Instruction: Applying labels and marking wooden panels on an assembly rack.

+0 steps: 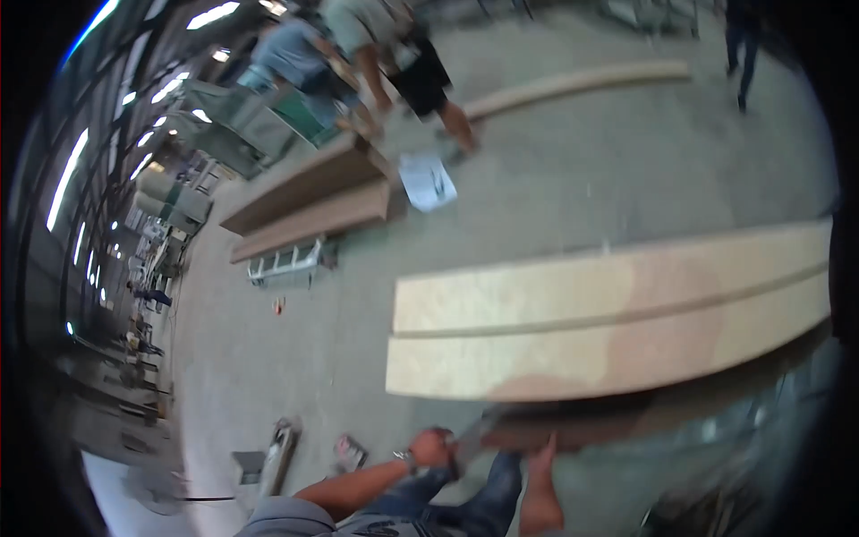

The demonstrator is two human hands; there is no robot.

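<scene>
My left hand (433,447), with a watch or bracelet at the wrist, is closed at the near left end of a long brown board (591,428). A blurred greyish piece (469,440) shows beside its fingers; its kind is unclear. On the board's near edge, my right hand (540,458) grips with the thumb up and the other fingers mostly hidden. Just beyond the board, two long pale wooden panels (501,358) lie side by side, a dark gap between them.
Brown planks (309,201) and a metal ladder (286,261) lie at the far left, near two people bending down. A white sheet (428,183) is on the floor. A long beam (582,87) lies farther back. Tool-like items (279,456) rest at my left.
</scene>
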